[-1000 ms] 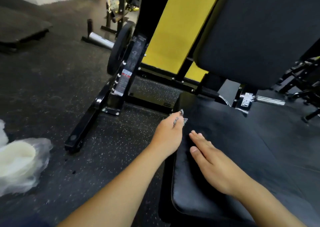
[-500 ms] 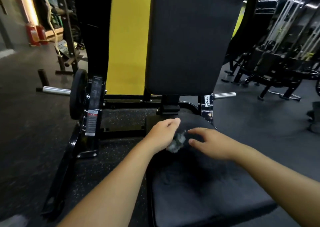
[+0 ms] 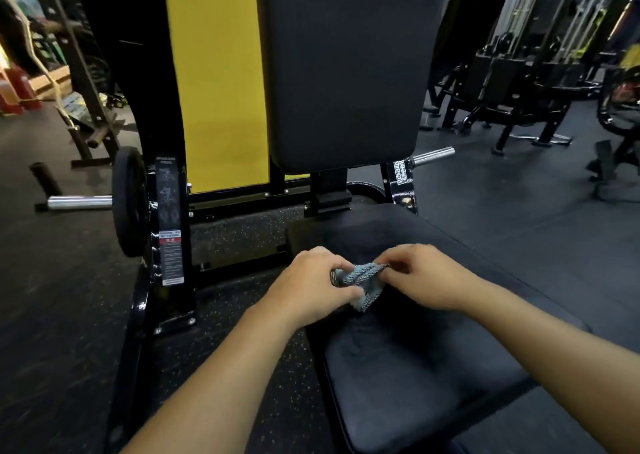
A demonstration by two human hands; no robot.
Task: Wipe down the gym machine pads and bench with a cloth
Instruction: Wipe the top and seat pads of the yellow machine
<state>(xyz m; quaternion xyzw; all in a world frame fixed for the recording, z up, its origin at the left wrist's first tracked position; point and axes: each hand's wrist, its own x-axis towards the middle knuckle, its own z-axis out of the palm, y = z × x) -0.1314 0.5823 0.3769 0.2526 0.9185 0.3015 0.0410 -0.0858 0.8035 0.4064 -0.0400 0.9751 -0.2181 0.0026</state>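
Observation:
A small grey-blue cloth point(image 3: 363, 280) is bunched between both hands just above the black seat pad point(image 3: 415, 384). My left hand point(image 3: 311, 287) grips its left end with curled fingers. My right hand point(image 3: 422, 277) pinches its right end. The black back pad point(image 3: 346, 72) rises upright behind the seat. Part of the cloth is hidden inside the left fist.
A black machine frame point(image 3: 169, 245) with a weight plate point(image 3: 128, 200) and chrome peg point(image 3: 79, 202) stands at the left. A yellow panel point(image 3: 218, 83) is behind it. Another chrome peg point(image 3: 433, 155) sticks out right. More machines point(image 3: 519, 90) fill the far right. Rubber floor surrounds the seat.
The view has swung up from the seat's left edge to face the back pad. My right hand left the seat and took the cloth's right end; both hands now hold it.

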